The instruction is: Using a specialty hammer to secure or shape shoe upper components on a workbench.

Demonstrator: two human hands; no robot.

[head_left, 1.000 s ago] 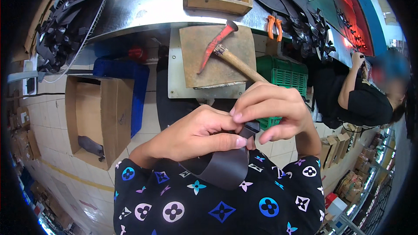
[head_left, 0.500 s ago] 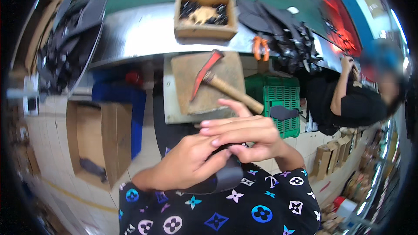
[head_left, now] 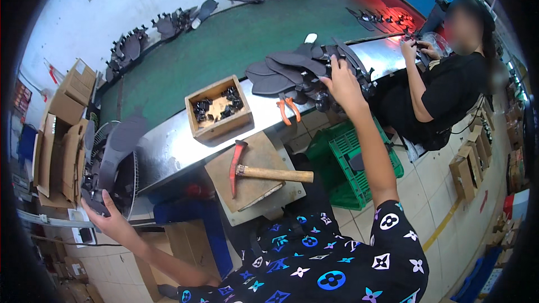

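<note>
My left hand is stretched out at the far left, thumb and fingers apart, at the lower end of a dark sandal sole. This sole lies over a wire basket of similar dark pieces, and its upper tip is blurred. At the table's front edge, my right hand reaches over a pile of dark soles and black straps, fingers spread. Between my arms, a pick-shaped hammer with a red head and wooden handle rests on a worn square block.
A wooden box of small black parts and orange-handled pliers lie on the metal table edge. A green crate stands below. At the right, a co-worker handles something small. Soles line the green surface; cardboard boxes stand left.
My hands, together over a dark sole at my lap before, have parted. The left has swung to the basket at left, the right forward to the pile. The view has turned and shows more table.
</note>
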